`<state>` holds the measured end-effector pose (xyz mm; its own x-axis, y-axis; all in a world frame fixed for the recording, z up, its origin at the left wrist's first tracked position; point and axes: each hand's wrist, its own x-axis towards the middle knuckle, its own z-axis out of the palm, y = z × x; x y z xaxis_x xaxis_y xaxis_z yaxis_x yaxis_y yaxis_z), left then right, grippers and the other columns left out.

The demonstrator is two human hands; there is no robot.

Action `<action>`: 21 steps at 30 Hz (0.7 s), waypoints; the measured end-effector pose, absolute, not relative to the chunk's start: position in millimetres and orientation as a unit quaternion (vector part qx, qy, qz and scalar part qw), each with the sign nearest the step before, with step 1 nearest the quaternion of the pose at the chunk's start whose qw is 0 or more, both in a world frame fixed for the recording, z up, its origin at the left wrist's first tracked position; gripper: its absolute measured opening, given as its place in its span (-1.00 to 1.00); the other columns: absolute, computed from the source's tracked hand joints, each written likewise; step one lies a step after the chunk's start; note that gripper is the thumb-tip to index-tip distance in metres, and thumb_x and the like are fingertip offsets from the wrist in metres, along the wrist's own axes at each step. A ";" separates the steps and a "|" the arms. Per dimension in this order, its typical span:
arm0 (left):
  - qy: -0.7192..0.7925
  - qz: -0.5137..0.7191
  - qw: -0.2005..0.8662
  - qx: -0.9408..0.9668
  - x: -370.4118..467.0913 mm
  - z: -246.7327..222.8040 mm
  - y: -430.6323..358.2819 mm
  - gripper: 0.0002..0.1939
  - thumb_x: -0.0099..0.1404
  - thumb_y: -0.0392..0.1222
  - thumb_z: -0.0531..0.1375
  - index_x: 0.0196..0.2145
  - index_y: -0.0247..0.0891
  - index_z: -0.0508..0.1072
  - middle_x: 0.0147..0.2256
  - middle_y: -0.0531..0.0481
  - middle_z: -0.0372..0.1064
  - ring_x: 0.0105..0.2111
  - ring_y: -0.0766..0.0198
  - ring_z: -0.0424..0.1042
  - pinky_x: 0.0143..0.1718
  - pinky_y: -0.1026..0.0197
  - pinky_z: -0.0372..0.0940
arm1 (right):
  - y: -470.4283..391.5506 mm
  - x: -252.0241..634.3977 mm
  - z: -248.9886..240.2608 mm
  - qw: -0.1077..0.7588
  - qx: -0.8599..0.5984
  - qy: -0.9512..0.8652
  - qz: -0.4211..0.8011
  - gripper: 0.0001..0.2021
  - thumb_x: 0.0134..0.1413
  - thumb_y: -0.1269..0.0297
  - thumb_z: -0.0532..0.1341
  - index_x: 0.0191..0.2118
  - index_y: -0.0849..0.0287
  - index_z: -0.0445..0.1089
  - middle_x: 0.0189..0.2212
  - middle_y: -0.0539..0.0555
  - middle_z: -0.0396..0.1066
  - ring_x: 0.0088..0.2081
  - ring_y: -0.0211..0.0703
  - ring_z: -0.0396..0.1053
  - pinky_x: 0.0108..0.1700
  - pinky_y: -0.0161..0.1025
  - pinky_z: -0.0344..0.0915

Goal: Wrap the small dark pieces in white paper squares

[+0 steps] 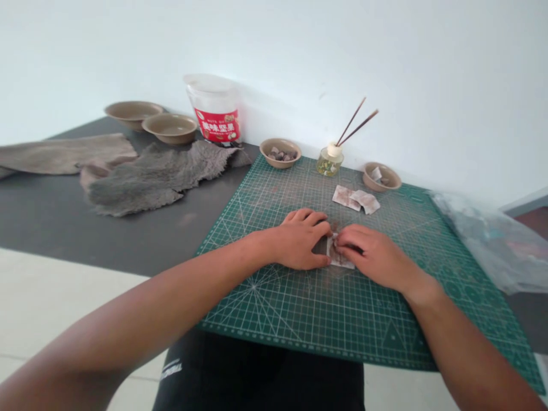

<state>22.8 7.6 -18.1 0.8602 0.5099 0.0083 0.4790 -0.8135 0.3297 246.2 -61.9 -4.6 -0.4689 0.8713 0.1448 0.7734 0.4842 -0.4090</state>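
Note:
A small white paper square (341,260) with reddish-brown smudges lies flat on the green cutting mat (282,308). My left hand (302,240) rests palm down on the mat with its fingers spread, thumb and index tips at the square's left edge. Over the square, my right hand (374,251) has thumb and fingers pinched together; whatever is between them is hidden. Just beyond lie two more smudged paper pieces (346,197), overlapping each other.
Along the wall stand a bowl of dark lumps (280,162), a reed diffuser (329,162), a bowl with paper bits (381,181) and a plastic tub (214,111). Grey cloths (149,177) and two brown bowls (171,134) are at left, a clear plastic bag (492,240) at right.

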 end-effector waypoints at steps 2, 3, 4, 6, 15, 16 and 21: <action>0.266 0.048 0.160 0.949 23.3 -18.5 7.5 -0.41 0.29 0.22 0.16 0.17 -0.10 0.27 0.33 -0.13 0.02 0.32 -0.13 -0.06 0.27 -0.20 -0.06 | -61.1 248.0 -5.3 0.183 -0.522 -0.825 0.118 -0.92 0.26 0.36 0.19 -0.26 0.10 0.42 -0.25 0.06 0.46 -0.20 -0.09 0.41 -0.10 -0.12 0.32; 0.268 0.048 0.159 0.949 23.4 -18.5 7.5 -0.40 0.29 0.22 0.16 0.17 -0.10 0.27 0.32 -0.13 0.02 0.32 -0.13 -0.07 0.27 -0.20 -0.06 | -61.2 248.3 -5.3 0.184 -0.525 -0.822 0.121 -0.92 0.25 0.36 0.19 -0.27 0.11 0.42 -0.26 0.06 0.46 -0.21 -0.10 0.41 -0.11 -0.12 0.32; 0.269 0.047 0.159 0.949 23.6 -18.4 7.4 -0.40 0.29 0.22 0.16 0.17 -0.10 0.27 0.32 -0.14 0.02 0.32 -0.13 -0.07 0.27 -0.20 -0.06 | -61.7 248.0 -5.3 0.180 -0.514 -0.828 0.134 -0.92 0.25 0.37 0.20 -0.28 0.11 0.42 -0.26 0.05 0.46 -0.21 -0.11 0.41 -0.11 -0.14 0.32; 0.264 0.046 0.160 0.950 23.8 -18.1 7.4 -0.41 0.29 0.23 0.15 0.16 -0.12 0.28 0.32 -0.15 0.03 0.32 -0.14 -0.05 0.27 -0.20 -0.06 | -63.0 245.5 -5.1 0.165 -0.474 -0.849 0.168 -0.89 0.27 0.38 0.18 -0.29 0.10 0.42 -0.26 0.04 0.46 -0.19 -0.13 0.41 -0.11 -0.17 0.32; 0.258 0.042 0.158 0.952 22.4 -18.0 8.6 -0.42 0.30 0.24 0.15 0.14 -0.12 0.28 0.33 -0.15 0.00 0.32 -0.17 -0.06 0.26 -0.23 -0.04 | -64.6 243.4 -5.6 0.159 -0.486 -0.843 0.167 -0.91 0.28 0.38 0.18 -0.26 0.10 0.41 -0.25 0.03 0.45 -0.19 -0.14 0.41 -0.10 -0.17 0.31; 0.257 0.042 0.159 0.952 22.1 -17.9 8.7 -0.42 0.29 0.24 0.15 0.14 -0.12 0.28 0.33 -0.15 0.00 0.32 -0.17 -0.07 0.26 -0.22 -0.04 | -65.3 242.0 -5.5 0.155 -0.472 -0.851 0.172 -0.89 0.29 0.38 0.16 -0.27 0.10 0.41 -0.24 0.03 0.45 -0.17 -0.14 0.41 -0.09 -0.17 0.32; 0.262 0.036 0.162 0.951 22.1 -16.8 8.5 -0.42 0.30 0.22 0.15 0.15 -0.12 0.28 0.34 -0.15 -0.01 0.33 -0.17 -0.09 0.26 -0.22 -0.05 | -68.3 236.4 -5.4 0.179 -0.510 -0.831 0.131 -0.91 0.29 0.38 0.15 -0.23 0.10 0.40 -0.22 0.06 0.45 -0.17 -0.10 0.41 -0.08 -0.12 0.32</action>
